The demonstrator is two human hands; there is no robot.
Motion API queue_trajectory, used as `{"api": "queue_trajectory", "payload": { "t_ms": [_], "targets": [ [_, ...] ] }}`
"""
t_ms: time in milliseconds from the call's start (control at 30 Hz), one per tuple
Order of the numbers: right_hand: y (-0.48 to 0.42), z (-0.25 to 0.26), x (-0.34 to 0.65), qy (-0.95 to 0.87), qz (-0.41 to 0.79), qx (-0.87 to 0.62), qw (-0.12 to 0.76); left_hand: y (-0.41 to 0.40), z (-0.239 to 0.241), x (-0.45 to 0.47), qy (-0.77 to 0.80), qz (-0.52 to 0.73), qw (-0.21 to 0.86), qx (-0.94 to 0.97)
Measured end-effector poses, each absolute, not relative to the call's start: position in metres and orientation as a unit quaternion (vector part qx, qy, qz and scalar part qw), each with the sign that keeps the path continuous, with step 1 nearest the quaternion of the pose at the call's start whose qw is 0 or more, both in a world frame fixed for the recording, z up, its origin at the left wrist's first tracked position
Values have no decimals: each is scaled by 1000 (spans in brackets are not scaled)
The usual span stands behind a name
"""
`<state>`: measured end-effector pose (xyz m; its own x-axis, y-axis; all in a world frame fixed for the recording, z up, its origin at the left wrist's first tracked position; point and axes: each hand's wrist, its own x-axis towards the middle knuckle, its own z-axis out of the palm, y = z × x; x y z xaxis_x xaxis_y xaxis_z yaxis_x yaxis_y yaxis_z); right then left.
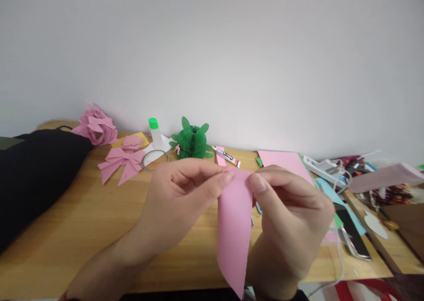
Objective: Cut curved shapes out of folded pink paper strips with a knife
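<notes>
Two bare hands and forearms come up from the bottom edge. The left hand (179, 195) and right hand (291, 221) wear no gloves, rings, watch or bracelets. The fingernails that show are short and unpainted. No sleeves cover the forearms as far as they can be seen. Both wrists are bare too.
</notes>
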<state>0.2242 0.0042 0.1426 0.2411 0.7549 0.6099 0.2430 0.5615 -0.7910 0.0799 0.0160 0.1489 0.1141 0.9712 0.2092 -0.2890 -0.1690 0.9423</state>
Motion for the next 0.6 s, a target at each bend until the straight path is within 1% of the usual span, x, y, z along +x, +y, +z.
{"api": "queue_trajectory", "payload": {
  "t_ms": [167,400,600],
  "targets": [
    [5,144,227,-603,193,-430,643,16,148,80,345,583,534,505],
    [6,145,231,-623,203,-417,630,18,146,81,345,580,542,501],
    [5,145,231,-625,198,-431,620,19,147,83,364,604,490,512]
  ]
}}
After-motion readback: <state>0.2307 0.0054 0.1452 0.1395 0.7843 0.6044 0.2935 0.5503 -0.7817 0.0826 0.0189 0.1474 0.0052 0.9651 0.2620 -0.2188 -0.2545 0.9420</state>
